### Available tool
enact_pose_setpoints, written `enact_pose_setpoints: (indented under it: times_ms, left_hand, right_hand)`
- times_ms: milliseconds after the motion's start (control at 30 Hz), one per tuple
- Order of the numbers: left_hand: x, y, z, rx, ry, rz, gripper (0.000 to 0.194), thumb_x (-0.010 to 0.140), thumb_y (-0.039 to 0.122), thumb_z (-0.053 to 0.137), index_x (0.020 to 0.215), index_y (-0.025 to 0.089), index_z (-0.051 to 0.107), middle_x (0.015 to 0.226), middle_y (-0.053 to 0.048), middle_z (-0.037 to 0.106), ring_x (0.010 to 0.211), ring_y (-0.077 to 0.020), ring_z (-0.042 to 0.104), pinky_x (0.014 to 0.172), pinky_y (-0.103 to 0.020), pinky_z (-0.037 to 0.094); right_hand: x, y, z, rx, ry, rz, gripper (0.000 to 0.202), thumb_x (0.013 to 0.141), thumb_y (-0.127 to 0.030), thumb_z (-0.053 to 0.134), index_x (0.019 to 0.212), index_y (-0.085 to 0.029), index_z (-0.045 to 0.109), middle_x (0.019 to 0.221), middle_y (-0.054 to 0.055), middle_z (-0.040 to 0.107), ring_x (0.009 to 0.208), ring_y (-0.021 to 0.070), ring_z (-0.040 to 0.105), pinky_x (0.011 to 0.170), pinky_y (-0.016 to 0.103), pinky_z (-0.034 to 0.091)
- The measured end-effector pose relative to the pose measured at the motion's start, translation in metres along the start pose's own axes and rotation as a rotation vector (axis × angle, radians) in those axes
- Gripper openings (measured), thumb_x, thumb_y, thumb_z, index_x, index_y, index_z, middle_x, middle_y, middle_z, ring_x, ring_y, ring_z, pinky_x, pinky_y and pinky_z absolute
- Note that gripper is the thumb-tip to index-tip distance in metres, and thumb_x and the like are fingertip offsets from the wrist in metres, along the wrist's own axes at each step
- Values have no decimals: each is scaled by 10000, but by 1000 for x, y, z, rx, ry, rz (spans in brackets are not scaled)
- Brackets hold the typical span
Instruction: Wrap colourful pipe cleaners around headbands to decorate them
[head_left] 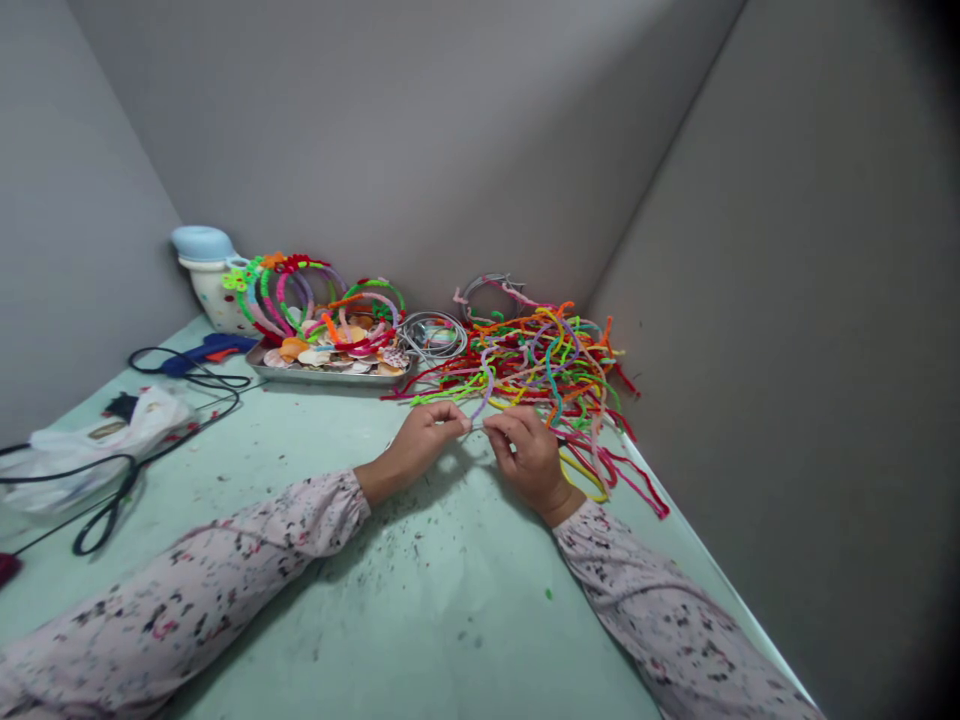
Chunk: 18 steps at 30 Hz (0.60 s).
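My left hand (427, 440) is closed in a pinch at the centre, at the near end of a purple pipe cleaner (486, 388) that curves up toward the pile. Close beside it on the right, my right hand (529, 455) also pinches, thumb against fingers. A thin greyish strand (477, 429), perhaps wire, spans the small gap between the fingertips. Just beyond the hands lies a tangled heap of coloured pipe cleaners (555, 365). Some red, pink and yellow ones trail down past my right wrist.
A metal tray (330, 376) holds shells and several pipe-cleaner-wrapped hoops (289, 290). Coiled grey wire (433, 336) lies beside it. Behind stands a white container with a blue lid (204, 245). At left are a blue tool (210, 350), black cable (135, 462) and plastic bag (75, 455). Walls enclose the table.
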<state>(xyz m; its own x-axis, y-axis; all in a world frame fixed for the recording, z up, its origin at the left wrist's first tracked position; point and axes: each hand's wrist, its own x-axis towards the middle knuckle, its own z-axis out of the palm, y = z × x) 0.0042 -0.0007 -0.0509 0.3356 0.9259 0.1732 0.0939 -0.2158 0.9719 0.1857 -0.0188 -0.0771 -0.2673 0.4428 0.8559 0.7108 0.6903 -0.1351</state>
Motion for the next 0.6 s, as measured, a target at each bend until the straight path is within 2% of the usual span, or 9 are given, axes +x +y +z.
enact_pose_setpoints:
  times_ms: [200, 467, 600]
  left_hand:
    - [0, 1, -1, 100, 8, 50, 204, 762, 345, 546, 691, 158, 590, 643, 8, 534, 653, -140, 468, 636, -261, 369]
    - [1, -3, -1, 40, 6, 18, 141, 732, 260, 525, 656, 158, 584, 637, 10, 547, 642, -135, 476, 612, -254, 364]
    - [2, -5, 0, 32, -11, 8, 149, 725, 275, 516, 640, 161, 562, 603, 21, 511, 611, -129, 452, 591, -252, 353]
  right_hand:
    - [-1, 0, 0, 4, -3, 15, 149, 868, -185, 535, 981, -218, 628, 881, 63, 605, 820, 173, 598, 717, 302, 529]
    - [2, -3, -1, -10, -16, -30, 132, 866, -172, 539, 960, -212, 623, 857, 59, 621, 800, 168, 600, 706, 286, 526]
    - [1, -3, -2, -3, -46, -23, 139, 873, -186, 532, 969, -220, 626, 870, 55, 626, 806, 166, 602, 713, 286, 522]
